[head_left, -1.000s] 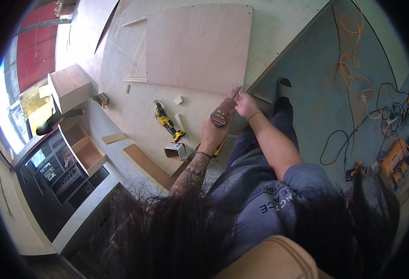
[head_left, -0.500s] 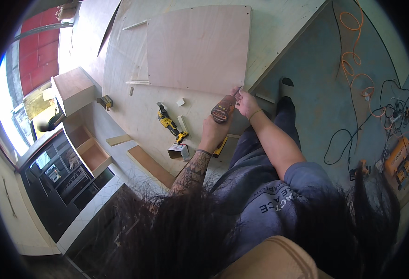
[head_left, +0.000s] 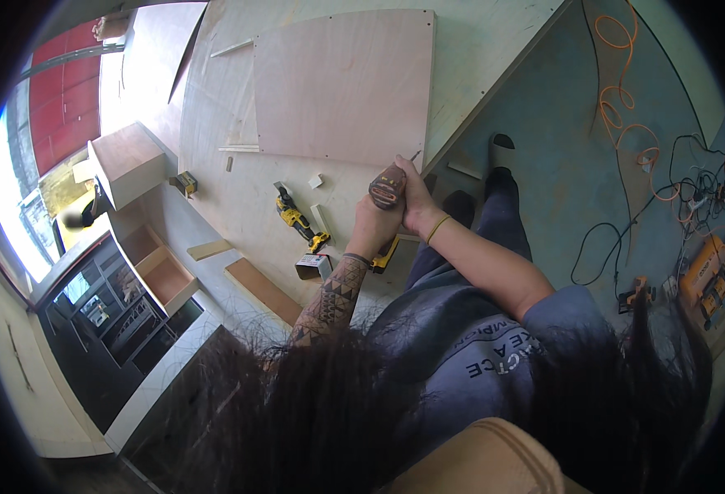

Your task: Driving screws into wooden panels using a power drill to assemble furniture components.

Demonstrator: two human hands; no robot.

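Both my hands are wrapped around a dusty brown power drill [head_left: 387, 188] with a yellow base [head_left: 384, 255]. My left hand [head_left: 370, 229] grips its handle from below. My right hand [head_left: 418, 202] closes over its front, next to the thin bit [head_left: 414, 155]. The bit points at the near right corner of a large plywood panel [head_left: 346, 82] that lies flat on the pale worktop [head_left: 214, 107].
A yellow power tool [head_left: 296, 221], a small box [head_left: 313, 265] and wood offcuts lie left of my hands. A wooden box [head_left: 128, 163] and an open drawer [head_left: 160, 272] sit further left. Orange cable [head_left: 626, 123], black cords and a yellow tool case [head_left: 708, 276] lie on the blue floor at right.
My right hand has drawn in closer over the front of the drill. The view has shifted slightly; the panel and tools on the worktop have not moved.
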